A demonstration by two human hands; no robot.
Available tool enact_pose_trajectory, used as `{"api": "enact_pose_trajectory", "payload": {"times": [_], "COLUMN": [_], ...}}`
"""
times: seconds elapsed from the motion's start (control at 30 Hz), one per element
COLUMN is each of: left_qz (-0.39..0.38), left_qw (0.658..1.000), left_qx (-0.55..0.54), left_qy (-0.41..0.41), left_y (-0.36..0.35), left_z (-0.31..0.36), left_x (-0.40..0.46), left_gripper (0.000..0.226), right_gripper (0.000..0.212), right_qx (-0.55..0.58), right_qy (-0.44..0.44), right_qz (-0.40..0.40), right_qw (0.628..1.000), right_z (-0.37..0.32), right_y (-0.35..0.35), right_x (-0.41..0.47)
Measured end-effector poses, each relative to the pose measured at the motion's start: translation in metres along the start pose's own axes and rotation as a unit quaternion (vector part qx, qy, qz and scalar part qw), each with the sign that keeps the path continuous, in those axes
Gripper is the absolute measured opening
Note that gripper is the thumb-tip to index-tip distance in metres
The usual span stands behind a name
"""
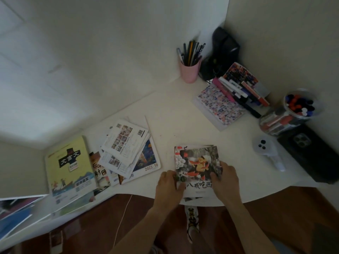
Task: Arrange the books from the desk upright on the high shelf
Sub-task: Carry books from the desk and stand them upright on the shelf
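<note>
My left grip (169, 182) and my right grip (224, 177) are both clamped on a small stack of picture books (197, 165) at the near edge of the white counter (174, 121). The left fingers curl over its left edge and the right fingers over its lower right corner, so the stack sits between my two grips, flat or nearly flat on the counter.

Well off to the left of my left grip lies a loose pile of thin booklets (126, 147), fanned over one another, and further left again a yellow textbook (70, 164) lies flat, cover up.

Beyond my right grip, toward the corner, stands a pink pen cup (189, 71), and a patterned box of pens (225, 103) rests to its right. A clear jar of markers (293, 110) lies far right, with a white phone (266, 149) just below it.
</note>
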State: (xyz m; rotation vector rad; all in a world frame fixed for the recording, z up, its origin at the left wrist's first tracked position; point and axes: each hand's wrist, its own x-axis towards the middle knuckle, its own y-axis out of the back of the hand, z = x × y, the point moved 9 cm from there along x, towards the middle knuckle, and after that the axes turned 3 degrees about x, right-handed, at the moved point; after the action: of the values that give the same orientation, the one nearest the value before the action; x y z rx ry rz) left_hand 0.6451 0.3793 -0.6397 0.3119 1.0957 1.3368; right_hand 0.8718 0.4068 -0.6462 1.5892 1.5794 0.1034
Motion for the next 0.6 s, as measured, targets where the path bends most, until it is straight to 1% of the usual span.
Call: {"api": "enact_pose_trajectory", "payload": {"times": [0.03, 0.1, 0.13, 0.17, 0.2, 0.23, 0.33, 0.4, 0.53, 0.6], "left_qz": [-0.001, -0.036, -0.056, -0.061, -0.057, -0.054, -0.038, -0.037, -0.055, -0.072], "left_qw": [1.000, 0.998, 0.994, 0.989, 0.983, 0.977, 0.972, 0.968, 0.963, 0.965], "left_qx": [0.016, 0.050, 0.082, 0.123, 0.163, 0.192, 0.219, 0.232, 0.250, 0.237], "left_qy": [-0.013, -0.028, -0.035, -0.049, -0.069, -0.080, -0.081, -0.082, -0.080, -0.081], "left_y": [-0.003, -0.016, -0.024, -0.029, -0.033, -0.037, -0.032, -0.025, -0.018, -0.010], "left_z": [0.003, 0.007, 0.008, 0.012, 0.017, 0.021, 0.027, 0.026, 0.025, 0.023], "left_x": [-0.004, -0.010, -0.012, -0.013, -0.014, -0.013, -0.004, 0.002, 0.005, 0.002], "left_gripper": [0.058, 0.110, 0.134, 0.148, 0.151, 0.147, 0.125, 0.118, 0.115, 0.118], "right_gripper": [0.045, 0.050, 0.052, 0.053, 0.054, 0.054, 0.047, 0.045, 0.046, 0.056], "right_qx": [-0.032, -0.080, -0.080, -0.075, -0.067, -0.061, -0.053, -0.054, -0.069, -0.092], "right_qy": [-0.007, -0.035, -0.047, -0.054, -0.060, -0.067, -0.064, -0.060, -0.059, -0.052], "right_qz": [0.006, 0.013, 0.016, 0.017, 0.017, 0.013, -0.001, 0.000, -0.002, 0.010], "right_qw": [0.999, 0.996, 0.996, 0.996, 0.996, 0.996, 0.997, 0.997, 0.996, 0.994], "right_z": [0.003, 0.008, 0.009, 0.009, 0.009, 0.010, 0.008, 0.005, 0.002, -0.006], "right_y": [0.000, -0.001, -0.002, -0.005, -0.008, -0.011, -0.018, -0.019, -0.022, -0.021], "right_x": [0.001, 0.000, -0.002, -0.003, -0.003, -0.003, 0.001, 0.004, 0.005, -0.001]}}
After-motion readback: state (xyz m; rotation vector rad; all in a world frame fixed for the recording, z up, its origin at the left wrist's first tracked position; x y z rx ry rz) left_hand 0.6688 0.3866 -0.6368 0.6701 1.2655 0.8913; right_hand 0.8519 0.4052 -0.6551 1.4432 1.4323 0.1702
